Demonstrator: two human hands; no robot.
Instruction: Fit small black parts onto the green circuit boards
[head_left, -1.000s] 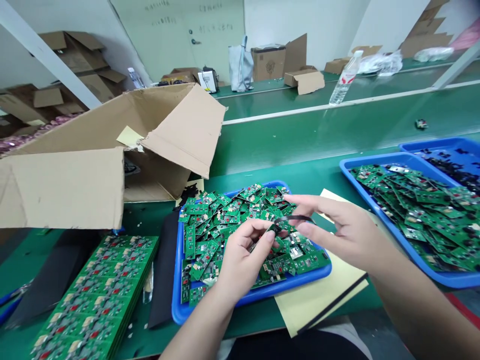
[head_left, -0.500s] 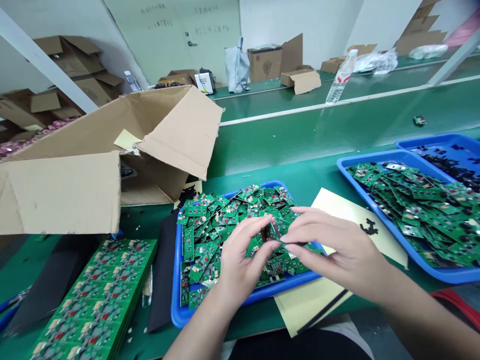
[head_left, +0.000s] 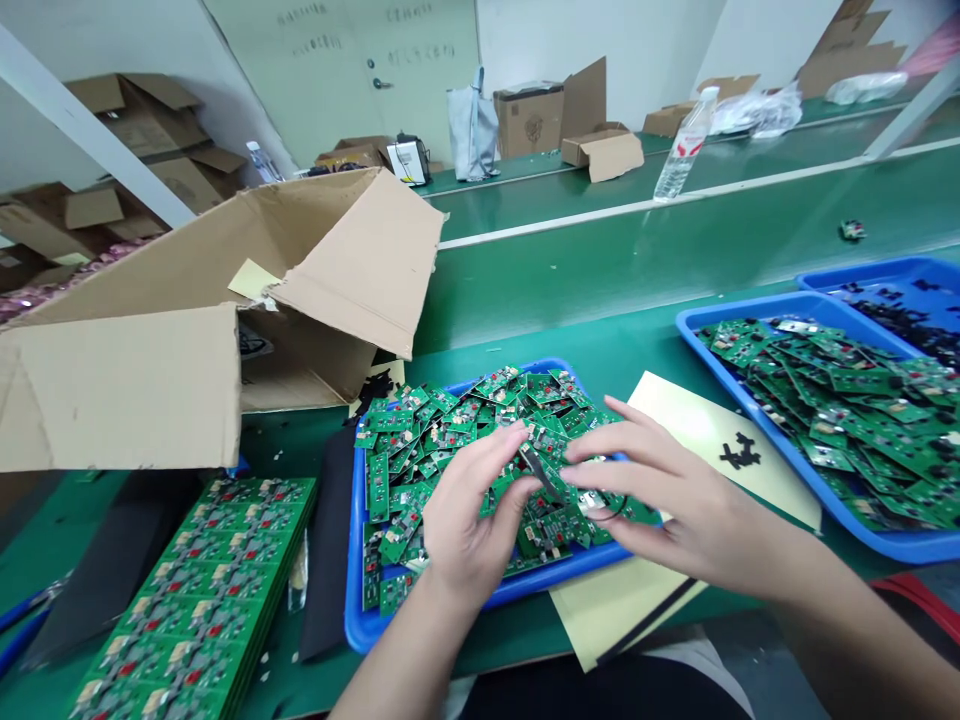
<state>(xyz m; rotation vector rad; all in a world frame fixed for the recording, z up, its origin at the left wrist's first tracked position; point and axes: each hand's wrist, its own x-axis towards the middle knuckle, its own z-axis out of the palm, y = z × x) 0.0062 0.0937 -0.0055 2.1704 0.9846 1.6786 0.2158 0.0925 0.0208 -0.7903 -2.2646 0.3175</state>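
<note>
My left hand (head_left: 471, 510) pinches a small circuit board (head_left: 541, 472) between thumb and fingertips; a dark strip shows along the board, which is tilted. My right hand (head_left: 660, 490) is just to the right of it, fingers apart and off the board. A pale part and a thin dark curve show near the right thumb, and I cannot tell whether they touch it. Both hands are above a blue tray (head_left: 358, 610) heaped with loose green circuit boards (head_left: 412, 440). Right of it, black cut pieces (head_left: 740, 452) stick to a yellowish backing sheet (head_left: 660, 400).
Stacked board panels (head_left: 202, 590) lie at left, beside a black sheet (head_left: 327, 560). An open cardboard box (head_left: 120, 385) stands behind them. At right are a second blue tray (head_left: 847, 535) of boards and a further tray (head_left: 817, 280) with black pieces. A bottle (head_left: 684, 150) stands on the ledge.
My right hand has let go of the board and its fingers have spread. My left hand keeps the board and has moved slightly left.
</note>
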